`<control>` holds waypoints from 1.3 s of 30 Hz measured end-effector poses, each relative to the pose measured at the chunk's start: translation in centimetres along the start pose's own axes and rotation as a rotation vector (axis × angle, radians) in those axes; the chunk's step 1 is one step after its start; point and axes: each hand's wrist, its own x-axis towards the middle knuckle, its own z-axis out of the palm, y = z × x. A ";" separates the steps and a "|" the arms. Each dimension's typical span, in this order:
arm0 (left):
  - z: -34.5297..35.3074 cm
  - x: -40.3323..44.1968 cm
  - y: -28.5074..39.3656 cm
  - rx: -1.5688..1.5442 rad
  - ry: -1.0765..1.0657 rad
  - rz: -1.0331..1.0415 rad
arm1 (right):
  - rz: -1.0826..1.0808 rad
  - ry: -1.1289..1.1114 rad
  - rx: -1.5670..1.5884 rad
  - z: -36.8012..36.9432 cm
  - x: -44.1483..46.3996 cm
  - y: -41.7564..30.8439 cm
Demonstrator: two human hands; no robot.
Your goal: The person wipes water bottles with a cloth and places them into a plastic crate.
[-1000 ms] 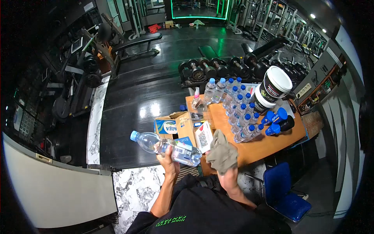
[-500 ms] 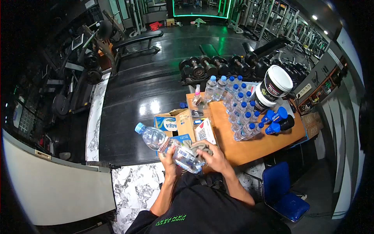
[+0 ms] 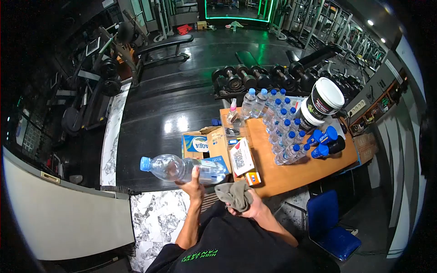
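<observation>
Left hand (image 3: 193,186) grips the large bottle (image 3: 182,169) sideways before the carton (image 3: 197,144); right hand (image 3: 248,207) bunches a soft cloth (image 3: 233,195). Bottle likely smooth, flexible-walled; best held mid-body.

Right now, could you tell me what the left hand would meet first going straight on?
Beyond its bottle, the left hand would probably meet the carton; with depth unclear, it may pass over.

Left hand (image 3: 193,187): some fingers hidden behind large bottle (image 3: 170,168). Open carton (image 3: 195,143): partly covered by same bottle. White-and-red box (image 3: 241,157): small print illegible.
</observation>
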 end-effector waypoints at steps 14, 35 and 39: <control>0.6 -0.1 0.8 -0.592 0.178 -0.676 | -1.347 0.336 -1.701 5.0 1.9 -0.2; -1.3 -1.0 1.0 -0.593 0.224 -0.886 | -1.187 0.271 -2.169 8.7 2.0 1.2; -2.2 -1.3 0.3 -0.608 0.172 -0.918 | -1.097 0.199 -2.354 7.5 2.2 1.9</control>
